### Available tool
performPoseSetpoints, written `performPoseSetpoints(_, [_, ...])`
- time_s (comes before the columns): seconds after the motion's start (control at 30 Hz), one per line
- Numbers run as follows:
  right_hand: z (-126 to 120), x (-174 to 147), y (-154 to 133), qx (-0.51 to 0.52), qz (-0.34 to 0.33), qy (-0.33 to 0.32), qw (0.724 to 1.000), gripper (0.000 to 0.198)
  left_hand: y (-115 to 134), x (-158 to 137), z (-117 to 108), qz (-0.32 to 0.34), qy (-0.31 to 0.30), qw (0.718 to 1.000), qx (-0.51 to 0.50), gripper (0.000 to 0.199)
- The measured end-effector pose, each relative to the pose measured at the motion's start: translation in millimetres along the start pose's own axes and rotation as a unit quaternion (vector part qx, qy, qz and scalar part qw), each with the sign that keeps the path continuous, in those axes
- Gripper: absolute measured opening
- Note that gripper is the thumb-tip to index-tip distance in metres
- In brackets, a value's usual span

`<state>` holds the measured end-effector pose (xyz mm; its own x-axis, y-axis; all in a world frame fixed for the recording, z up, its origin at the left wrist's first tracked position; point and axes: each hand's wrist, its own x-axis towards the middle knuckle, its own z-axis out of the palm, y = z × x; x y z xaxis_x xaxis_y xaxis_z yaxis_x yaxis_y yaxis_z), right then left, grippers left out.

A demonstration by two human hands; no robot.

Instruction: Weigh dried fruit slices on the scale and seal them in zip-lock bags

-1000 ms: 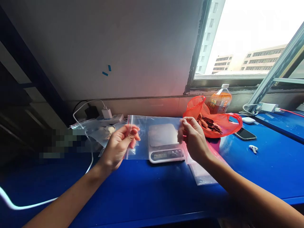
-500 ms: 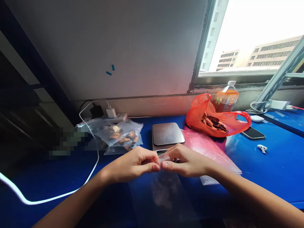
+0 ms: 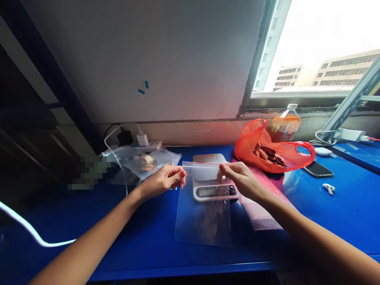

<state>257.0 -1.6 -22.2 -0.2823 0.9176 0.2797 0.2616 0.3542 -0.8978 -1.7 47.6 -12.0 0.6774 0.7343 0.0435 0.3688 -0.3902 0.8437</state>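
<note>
Both hands pinch the top strip of a clear zip bag: the left hand at its left corner, the right hand at its right. The bag hangs over the middle of the blue bench, in front of a kitchen scale. An orange bag lies toward the bench's far edge.
</note>
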Motion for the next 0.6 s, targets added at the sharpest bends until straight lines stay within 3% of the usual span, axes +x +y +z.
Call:
performPoseSetpoints(0.3, [3.0, 0.8, 8.3, -0.007, 0.038, -0.038, 0.999, 0.054, 0.4, -1.8, -0.8, 0.049, 0.020, 0.999, 0.009, 0.041])
performPoseSetpoints(0.6, [2.8, 1.0, 4.3, -0.099, 0.000, -0.057, 0.993, 0.044, 5.3, -1.1, 1.6, 0.067, 0.071, 0.992, 0.083, 0.043])
